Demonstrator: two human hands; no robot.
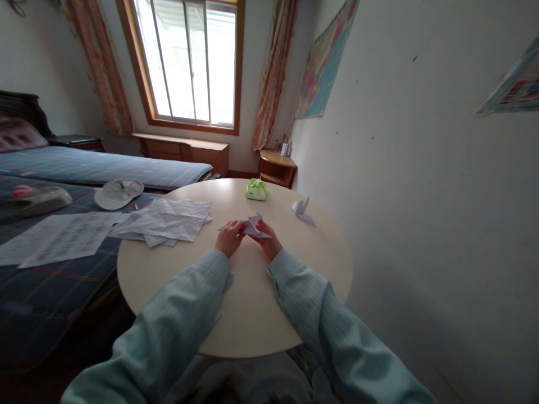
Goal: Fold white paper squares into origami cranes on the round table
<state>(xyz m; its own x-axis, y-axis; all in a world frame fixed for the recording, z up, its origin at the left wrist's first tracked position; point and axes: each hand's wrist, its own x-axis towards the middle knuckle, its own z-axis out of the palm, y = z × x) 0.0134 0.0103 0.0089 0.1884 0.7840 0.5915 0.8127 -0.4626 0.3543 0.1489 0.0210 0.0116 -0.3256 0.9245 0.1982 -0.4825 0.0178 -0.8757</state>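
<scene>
A small folded white paper [251, 225] is held between both hands over the middle of the round table [248, 314]. My left hand [229, 238] has its fingers closed on the paper's left side. On the right side, my right hand [268, 237] grips the same paper with its fingers closed. Pointed flaps of the paper stick out above and below the fingertips. Another folded white paper figure [302, 211] stands on the table to the right, touched by neither hand.
A green and white tissue pack [256, 189] sits at the table's far side. Creased paper sheets [170, 220] overlap its left edge. Printed sheets [63, 238] and a white cap [119, 194] lie on the bed [92, 280]. A wall [412, 224] stands at the right.
</scene>
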